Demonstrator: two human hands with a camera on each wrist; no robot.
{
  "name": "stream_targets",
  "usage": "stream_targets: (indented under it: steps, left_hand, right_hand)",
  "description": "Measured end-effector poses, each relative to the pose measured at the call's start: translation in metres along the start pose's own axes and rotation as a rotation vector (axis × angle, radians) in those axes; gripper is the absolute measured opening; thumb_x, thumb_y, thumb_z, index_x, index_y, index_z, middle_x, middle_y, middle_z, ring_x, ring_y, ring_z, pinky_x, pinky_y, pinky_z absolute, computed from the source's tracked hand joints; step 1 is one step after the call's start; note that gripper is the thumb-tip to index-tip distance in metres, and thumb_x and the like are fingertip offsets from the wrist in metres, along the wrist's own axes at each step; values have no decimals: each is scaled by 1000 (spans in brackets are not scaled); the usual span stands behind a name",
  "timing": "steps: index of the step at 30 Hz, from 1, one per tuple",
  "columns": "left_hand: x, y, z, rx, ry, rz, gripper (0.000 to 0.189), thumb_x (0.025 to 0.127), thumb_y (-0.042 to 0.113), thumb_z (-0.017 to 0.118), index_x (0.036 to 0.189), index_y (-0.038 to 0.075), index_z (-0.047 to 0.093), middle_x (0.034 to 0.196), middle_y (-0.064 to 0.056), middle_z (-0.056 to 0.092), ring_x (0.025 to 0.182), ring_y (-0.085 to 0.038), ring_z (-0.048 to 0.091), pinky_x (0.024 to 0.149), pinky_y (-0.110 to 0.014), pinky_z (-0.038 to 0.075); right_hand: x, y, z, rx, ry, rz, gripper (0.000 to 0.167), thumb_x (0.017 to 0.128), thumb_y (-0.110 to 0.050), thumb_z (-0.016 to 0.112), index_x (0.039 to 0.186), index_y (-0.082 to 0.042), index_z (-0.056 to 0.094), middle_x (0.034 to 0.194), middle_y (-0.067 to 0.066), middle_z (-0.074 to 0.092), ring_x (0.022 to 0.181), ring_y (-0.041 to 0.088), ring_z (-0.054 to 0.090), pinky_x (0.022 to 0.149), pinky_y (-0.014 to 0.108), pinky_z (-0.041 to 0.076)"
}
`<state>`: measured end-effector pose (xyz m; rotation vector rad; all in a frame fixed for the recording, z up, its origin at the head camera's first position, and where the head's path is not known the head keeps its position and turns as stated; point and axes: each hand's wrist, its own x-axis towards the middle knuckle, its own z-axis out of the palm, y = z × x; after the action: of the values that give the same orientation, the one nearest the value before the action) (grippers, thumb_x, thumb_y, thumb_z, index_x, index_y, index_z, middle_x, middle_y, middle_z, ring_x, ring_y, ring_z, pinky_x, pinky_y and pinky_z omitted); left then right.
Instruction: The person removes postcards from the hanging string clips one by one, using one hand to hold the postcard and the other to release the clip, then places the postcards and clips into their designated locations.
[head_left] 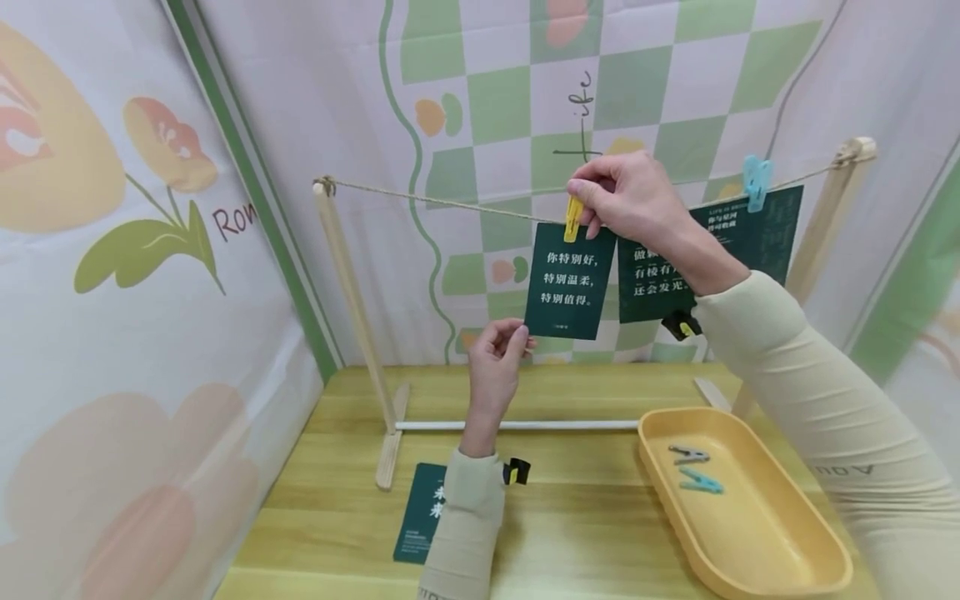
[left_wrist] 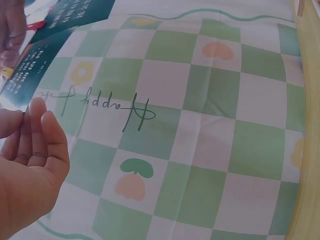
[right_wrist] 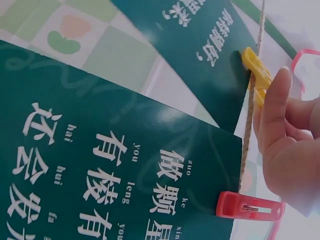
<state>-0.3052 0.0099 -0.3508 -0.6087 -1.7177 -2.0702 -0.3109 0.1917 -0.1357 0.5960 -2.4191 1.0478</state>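
Note:
A dark green card (head_left: 566, 287) with white writing hangs at the twine (head_left: 450, 201). My right hand (head_left: 637, 200) pinches a yellow clothespin (head_left: 573, 218) at the card's top edge; in the right wrist view the clothespin (right_wrist: 256, 72) sits over twine and card. My left hand (head_left: 498, 367) pinches the card's lower left corner between thumb and fingers. Right of it a wider green card (head_left: 780, 229) hangs, with a light blue clothespin (head_left: 757, 183) on top. A red clothespin (right_wrist: 250, 206) grips that card's other end, hidden behind my right hand in the head view.
The twine runs between two wooden posts (head_left: 352, 308), joined low down by a white rod (head_left: 562, 426). At the right a yellow tray (head_left: 750, 542) holds a grey clothespin (head_left: 688, 454) and a teal clothespin (head_left: 701, 481). Another green card (head_left: 420, 517) lies partly under my left sleeve.

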Motion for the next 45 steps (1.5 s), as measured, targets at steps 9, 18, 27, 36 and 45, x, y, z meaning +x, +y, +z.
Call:
stream_targets:
  steps: [9, 18, 27, 36, 45]
  left_hand:
    - [-3, 0, -2, -4, 3, -14, 19, 97, 8, 61, 109, -7, 62, 97, -34, 63, 82, -34, 68, 69, -32, 59]
    - [-2, -1, -4, -12, -9, -16, 21, 97, 11, 61, 108, -7, 61, 95, -30, 65, 76, -5, 66, 70, -28, 59]
    - [-2, 0, -7, 6, -3, -8, 21, 97, 11, 62, 108, -6, 62, 93, -29, 66, 75, -4, 67, 70, -39, 59]
    - [-1, 2, -8, -6, 5, -12, 19, 96, 7, 61, 109, -7, 62, 93, -32, 65, 73, -4, 66, 65, -23, 56]
    - [-2, 4, -12, -13, 22, -23, 19, 95, 7, 63, 106, -8, 62, 92, -29, 65, 72, -6, 66, 65, -18, 54]
  right_hand:
    - [1, -1, 7, -31, 123, -62, 26, 98, -23, 60, 105, 0, 71, 65, 1, 63, 50, 9, 60, 51, 19, 52]
    - [3, -3, 5, -90, 173, -130, 26, 99, -22, 58, 103, 1, 71, 71, 12, 65, 49, 5, 58, 49, 16, 50]
    - [6, -4, 0, -74, 253, -180, 23, 98, -18, 60, 98, 2, 70, 69, 9, 63, 49, 0, 54, 48, 14, 48]
    - [5, -4, -6, -101, 281, -185, 29, 101, -22, 55, 105, 4, 67, 80, 7, 61, 51, -4, 53, 49, 10, 46]
    - [-1, -3, -8, -147, 249, -182, 32, 99, -30, 58, 108, -1, 69, 80, 4, 61, 52, -1, 54, 51, 13, 45]
